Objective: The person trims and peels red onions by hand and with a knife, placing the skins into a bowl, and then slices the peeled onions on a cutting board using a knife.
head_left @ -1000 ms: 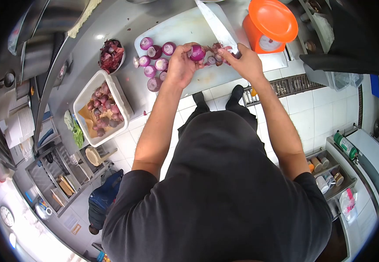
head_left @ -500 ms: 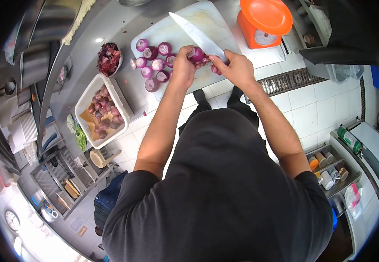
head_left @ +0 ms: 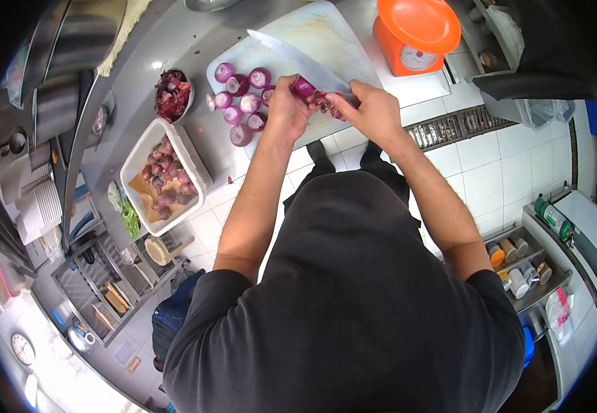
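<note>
My left hand (head_left: 289, 110) is closed around a red onion (head_left: 302, 87) above the near edge of the white cutting board (head_left: 319, 31). In my right hand (head_left: 373, 113) is a large kitchen knife (head_left: 291, 58), its blade pointing to the far left over the board. Strips of onion skin (head_left: 329, 104) hang between the two hands, by the right thumb. Left of my left hand, several peeled red onions (head_left: 249, 103) lie grouped on the board. The knife's handle is hidden in my right hand.
A bowl of onion skins (head_left: 173, 94) stands left of the board. Nearer is a white bin (head_left: 204, 172) with several unpeeled onions (head_left: 168, 172). An orange kitchen scale (head_left: 415, 38) sits right of the board, above a floor drain grate (head_left: 458, 129).
The knife blade has swung a little to the left and lies flatter. The onion has turned in my left hand, and more skin hangs loose between the hands.
</note>
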